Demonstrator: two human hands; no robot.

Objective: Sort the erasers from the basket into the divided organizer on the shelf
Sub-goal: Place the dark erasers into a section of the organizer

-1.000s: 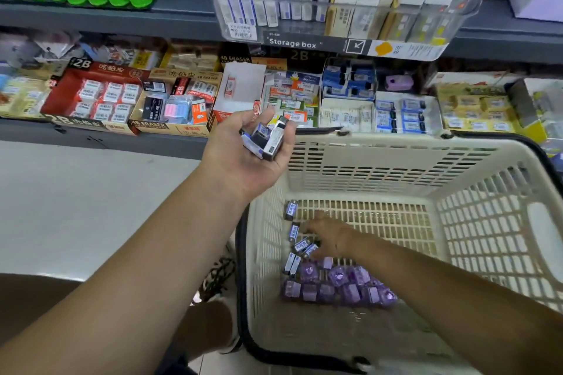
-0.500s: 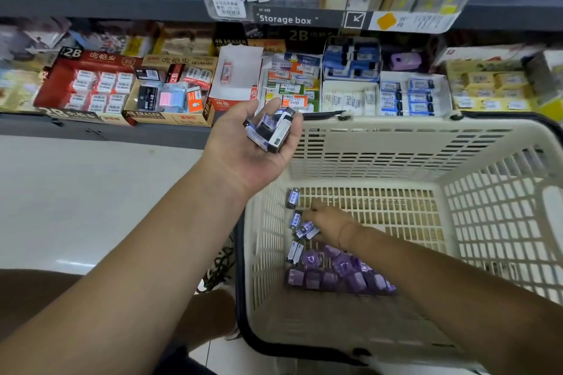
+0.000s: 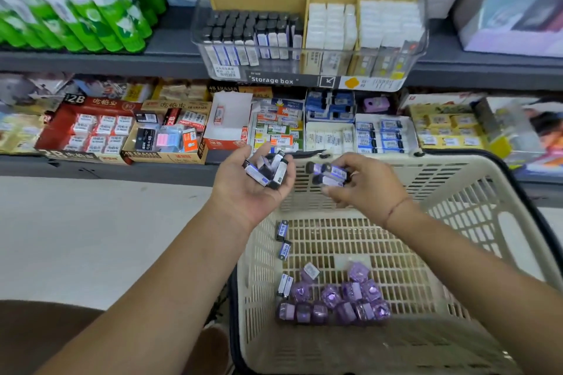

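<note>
While both hover above the basket [image 3: 441,161], left grip [image 3: 248,189] cupped round several erasers [image 3: 268,173], right grip [image 3: 367,189] pinching more.

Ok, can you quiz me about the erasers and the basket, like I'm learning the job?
1. True or false: the left hand and the right hand each hold blue-sleeved erasers.
2. What colour are the piled erasers on the floor of the basket? A green, B purple, C red.
3. Fill in: in the divided organizer, the black-topped erasers stand in the ____ compartment.

Key: 1 true. 2 B. 3 left.
</note>
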